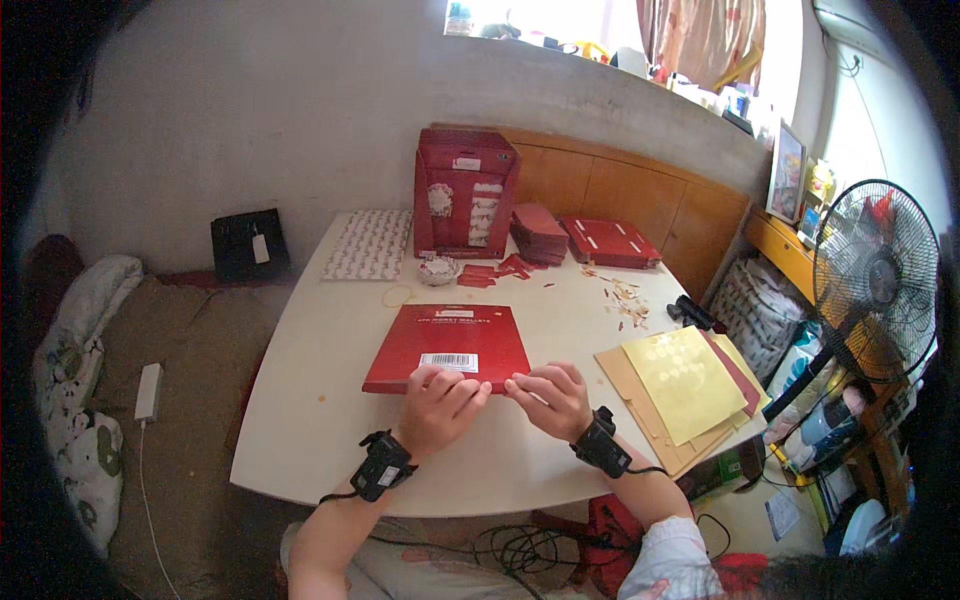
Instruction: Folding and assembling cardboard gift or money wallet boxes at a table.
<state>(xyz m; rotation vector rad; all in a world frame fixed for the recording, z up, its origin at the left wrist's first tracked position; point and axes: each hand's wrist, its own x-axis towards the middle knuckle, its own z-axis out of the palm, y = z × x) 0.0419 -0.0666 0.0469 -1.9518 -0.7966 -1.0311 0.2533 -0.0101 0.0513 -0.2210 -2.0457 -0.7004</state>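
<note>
One white desk (300, 430) is covered in part with paper goods. At its far left, a patterned sheet (367, 245) is laid flat. By the left hand (438, 402), the near edge of a red packet (420, 340) is gripped, the fingers bent and closed on it. The packet is located mid-desk, label (449, 361) up — in front of an upright red box (465, 205). By the right hand (552, 398), the same edge is pinched near its right corner — fingers likewise closed. Farther right, scraps (628, 303) are scattered and yellow sheets (685, 390) are stacked.
</note>
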